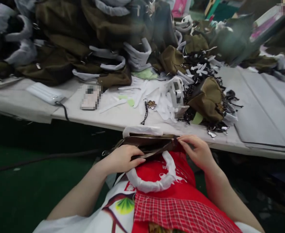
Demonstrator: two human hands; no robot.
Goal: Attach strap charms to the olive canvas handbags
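Observation:
A dark olive handbag (157, 142) rests in my lap against the table's front edge, its zipped top gaping. One wrapped white handle (154, 186) loops down over the red apron; another wrapped handle (142, 131) lies along the far side. My left hand (125, 157) grips the near edge of the opening, fingers over the rim and thumb below. My right hand (197, 150) pinches the right end of the bag near the zip's end; whether it has the zip pull or just fabric, I cannot tell. The inside of the bag is mostly in shadow.
On the white table (113, 121) lie a phone (91, 97), a white power strip (45, 93) with a black cord, and a flower-shaped charm (151, 104) on a cord. A small olive pouch (206, 98) sits among tangled black cords. Piled olive bags (60, 61) line the back.

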